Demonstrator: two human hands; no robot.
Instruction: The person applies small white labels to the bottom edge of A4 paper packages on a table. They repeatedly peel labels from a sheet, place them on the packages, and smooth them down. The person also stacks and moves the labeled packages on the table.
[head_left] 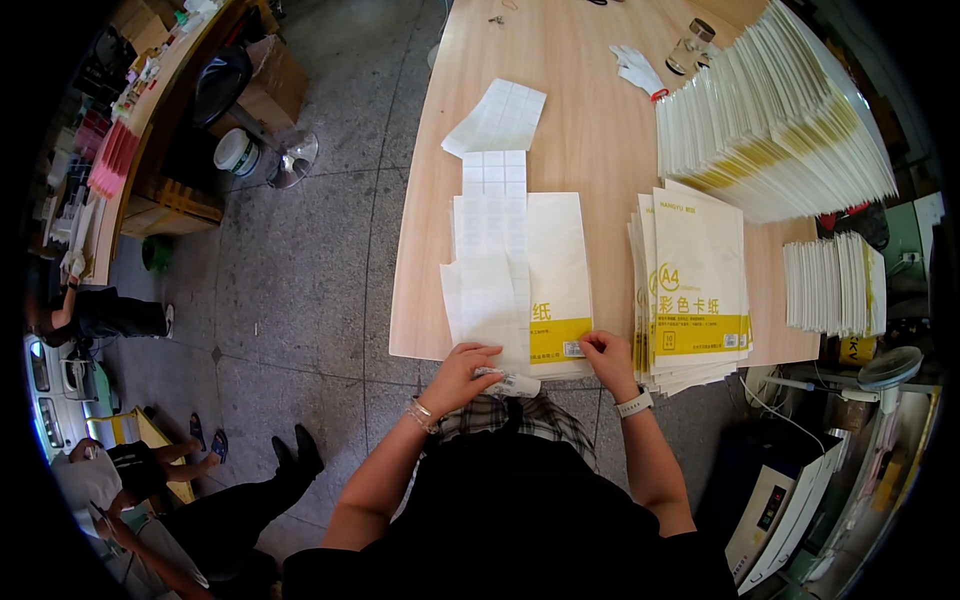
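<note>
A long strip of white label sheets (495, 215) runs down the wooden table over a white and yellow paper packet (560, 260). My left hand (465, 375) is closed on the strip's curled near end at the table's front edge. At the packet's lower right corner, my right hand (608, 360) has its fingertips pinched together beside a small white sticker (573, 349). Whatever those fingertips hold, if anything, is hidden. A stack of matching packets (697, 285) lies just right of that hand.
Tall packet stacks (770, 130) fill the table's right side, with a smaller stack (835, 285) near the right edge. Farther back are a white glove (637, 68) and a glass bottle (690, 47). Other people sit and stand at left, near a stool (290, 160).
</note>
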